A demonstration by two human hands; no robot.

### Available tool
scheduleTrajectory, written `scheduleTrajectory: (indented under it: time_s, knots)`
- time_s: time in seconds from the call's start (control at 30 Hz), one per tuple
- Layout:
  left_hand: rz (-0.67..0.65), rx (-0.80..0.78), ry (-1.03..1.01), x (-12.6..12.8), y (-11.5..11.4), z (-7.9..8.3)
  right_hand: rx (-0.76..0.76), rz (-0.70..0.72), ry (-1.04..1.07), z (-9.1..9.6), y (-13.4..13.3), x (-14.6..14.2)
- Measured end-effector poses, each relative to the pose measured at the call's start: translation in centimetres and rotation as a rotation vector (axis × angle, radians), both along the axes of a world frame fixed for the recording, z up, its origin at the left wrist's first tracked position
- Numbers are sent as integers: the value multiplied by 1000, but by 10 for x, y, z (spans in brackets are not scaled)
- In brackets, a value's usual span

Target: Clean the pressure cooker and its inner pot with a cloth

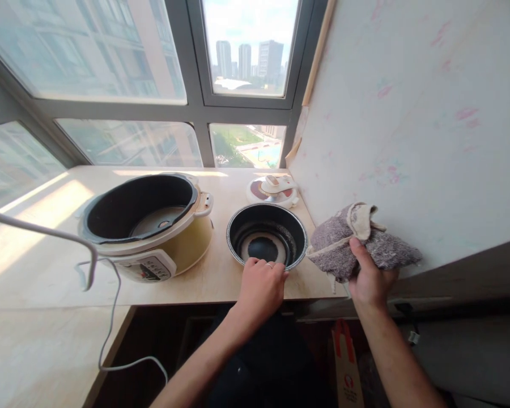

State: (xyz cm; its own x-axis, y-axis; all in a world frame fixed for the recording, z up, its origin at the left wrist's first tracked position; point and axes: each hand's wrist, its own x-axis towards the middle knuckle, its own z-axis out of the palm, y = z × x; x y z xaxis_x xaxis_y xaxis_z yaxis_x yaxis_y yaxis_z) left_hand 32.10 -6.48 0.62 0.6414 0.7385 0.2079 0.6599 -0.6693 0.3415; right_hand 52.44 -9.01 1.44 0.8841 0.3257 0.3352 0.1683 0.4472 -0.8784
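Observation:
A round dark inner pot (pixel 263 214) stands on the wooden counter with a pale ring of residue or liquid at its bottom. My left hand (pixel 263 289) is closed over its near rim, fingers hooked inside the edge. In my right hand (pixel 369 280) is a bunched grey-brown cloth (pixel 335 238) with cream edging, held up to the right of the pot and clear of it. To the left sits a cream and gold electric cooker (pixel 195 241), its lid off and its dark inside showing. Behind the pot lies a white and reddish lid (pixel 272 190).
The wooden counter (pixel 221 283) runs beneath a grey-framed window (pixel 246 113). A patterned wall (pixel 408 113) closes off the right side. A grey cable (pixel 110 334) hangs over the counter's left edge. Below the counter is a paper bag (pixel 347 368) with red handles.

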Motion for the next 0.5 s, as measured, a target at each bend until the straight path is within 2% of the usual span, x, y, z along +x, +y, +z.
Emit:
scheduleTrajectory:
  time_s: [0.17, 0.3, 0.43, 0.5]
  knots:
    - [64, -21, -84, 1, 7, -4, -160, -73, -124, -28, -31, -12]
    - [143, -12, -253, -5, 21, 9, -289, 19, -333, -39, -47, -43]
    - [131, -112, -325, -12, 35, 29, -135, 283, -733, -29, -46, -81]
    - [88, -165, -346, -17, 37, 37, -54, 356, -905, -21, -40, -94]
